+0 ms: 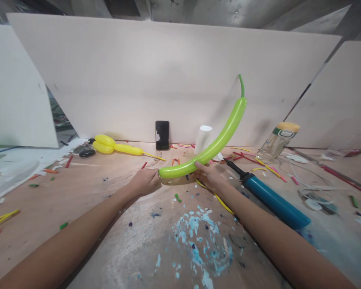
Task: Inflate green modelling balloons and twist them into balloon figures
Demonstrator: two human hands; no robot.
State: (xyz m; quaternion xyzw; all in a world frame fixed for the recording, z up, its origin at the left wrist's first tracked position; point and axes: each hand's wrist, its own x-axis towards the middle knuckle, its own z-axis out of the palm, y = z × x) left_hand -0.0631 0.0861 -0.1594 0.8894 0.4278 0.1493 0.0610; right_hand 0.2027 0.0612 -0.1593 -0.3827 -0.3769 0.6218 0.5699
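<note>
A long light-green modelling balloon (pixel 212 150) curves up to the right, its thin uninflated tip pointing upward in front of the white board. My left hand (pixel 146 180) pinches its near end, fingers closed. Farther along the balloon, my right hand (pixel 207 175) grips it from below, with the thumb on the side facing me. Under the right wrist a limp yellow balloon (pixel 224 204) lies on the table. The blue balloon pump (pixel 275 200) lies right of my right forearm, its black nozzle toward the board.
A twisted yellow balloon (pixel 128 149) lies at the back left. A phone (pixel 162 135) leans on the white board (pixel 168 60). Behind the green balloon stands a white cylinder (pixel 203 138). A bottle (pixel 278 140) tilts at the right, near cables (pixel 315 192). Balloon scraps and blue paint flecks dot the table.
</note>
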